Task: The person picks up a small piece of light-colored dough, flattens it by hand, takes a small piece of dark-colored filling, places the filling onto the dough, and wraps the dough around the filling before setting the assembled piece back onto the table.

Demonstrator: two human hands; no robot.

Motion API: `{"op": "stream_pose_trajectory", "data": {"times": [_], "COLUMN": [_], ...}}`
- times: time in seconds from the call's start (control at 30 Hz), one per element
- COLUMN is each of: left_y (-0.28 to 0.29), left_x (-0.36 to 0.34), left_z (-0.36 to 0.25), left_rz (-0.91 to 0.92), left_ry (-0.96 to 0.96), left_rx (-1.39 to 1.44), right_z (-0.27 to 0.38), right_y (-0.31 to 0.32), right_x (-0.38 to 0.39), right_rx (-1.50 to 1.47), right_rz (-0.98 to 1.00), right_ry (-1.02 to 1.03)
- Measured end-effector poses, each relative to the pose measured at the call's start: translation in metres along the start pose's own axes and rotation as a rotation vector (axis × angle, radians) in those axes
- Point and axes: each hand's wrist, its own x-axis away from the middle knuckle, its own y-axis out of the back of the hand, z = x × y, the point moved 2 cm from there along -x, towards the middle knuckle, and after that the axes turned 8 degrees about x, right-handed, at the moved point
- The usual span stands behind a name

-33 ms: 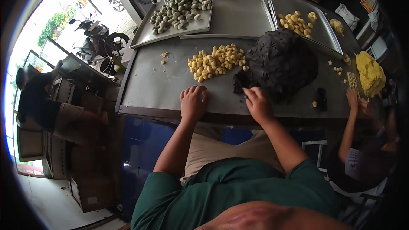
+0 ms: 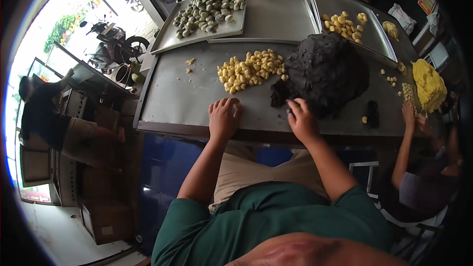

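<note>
Right hand [image 2: 302, 119] near dark mound [image 2: 327, 71]; grey metal table [image 2: 172, 96]; motorbike [image 2: 109, 39] outside

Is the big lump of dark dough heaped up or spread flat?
Heaped up: the dark dough rises in a thick, rounded mound on the table, near the right hand.

We see a tabletop [image 2: 177, 96] of smooth grey metal with a dull sheen, and a tray [image 2: 276, 17] that looks like similar metal. The dark mass [image 2: 327, 71] looks matt, lumpy and rough; the small dark clump [image 2: 279, 93] looks crumbly. The pale yellow pieces [image 2: 246, 71] look smooth and doughy, the bright yellow mound [image 2: 427, 84] rough and matt. We wear a matt cloth shirt [image 2: 276, 209] and cloth trousers [image 2: 251, 172].
</note>
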Motion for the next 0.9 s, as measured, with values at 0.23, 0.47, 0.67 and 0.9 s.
{"op": "stream_pose_trajectory", "data": {"times": [0.23, 0.47, 0.67, 0.9], "left_y": [-0.005, -0.006, -0.008, -0.002], "left_x": [-0.003, 0.003, -0.001, 0.002], "left_z": [-0.005, 0.003, 0.0, 0.003], "left_rz": [-0.06, -0.121, -0.039, -0.019], "left_ry": [-0.03, -0.065, -0.011, 0.004], "left_rx": [0.099, 0.021, -0.001, 0.009], "right_z": [0.01, 0.02, 0.005, -0.009], "right_y": [-0.009, -0.036, -0.033, -0.008], "right_x": [0.031, -0.022, -0.011, 0.01], "right_rx": [0.094, 0.121, 0.287, 0.08], "right_rz": [0.01, -0.087, 0.042, -0.076], "right_ry": [0.023, 0.159, 0.106, 0.072]}}
